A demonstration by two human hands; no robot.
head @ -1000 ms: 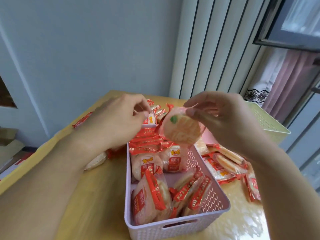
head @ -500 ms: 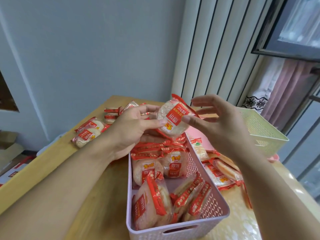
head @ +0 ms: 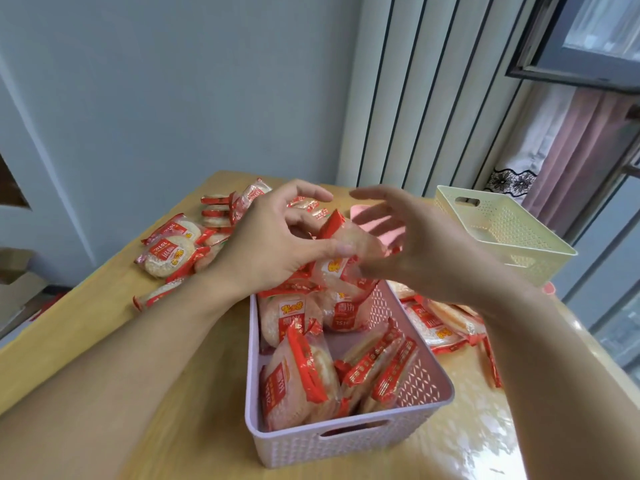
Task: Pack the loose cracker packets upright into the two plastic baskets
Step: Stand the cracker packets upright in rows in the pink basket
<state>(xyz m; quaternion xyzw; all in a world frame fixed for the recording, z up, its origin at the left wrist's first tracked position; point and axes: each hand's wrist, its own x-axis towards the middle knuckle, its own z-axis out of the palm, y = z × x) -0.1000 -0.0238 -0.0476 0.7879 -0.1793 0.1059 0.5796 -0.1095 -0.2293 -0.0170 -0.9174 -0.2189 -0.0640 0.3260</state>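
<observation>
Many cracker packets (head: 166,252), print possibly "151".

We note glossy film on the cracker packet (head: 341,258) between our fingers, perforated matt plastic baskets (head: 349,445), and a glossy wood-look tabletop (head: 194,410).

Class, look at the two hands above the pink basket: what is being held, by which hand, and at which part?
The left hand pinches a cracker packet by its left edge, thumb on its front. The right hand is open beside it, fingers spread, gripping nothing.
</observation>
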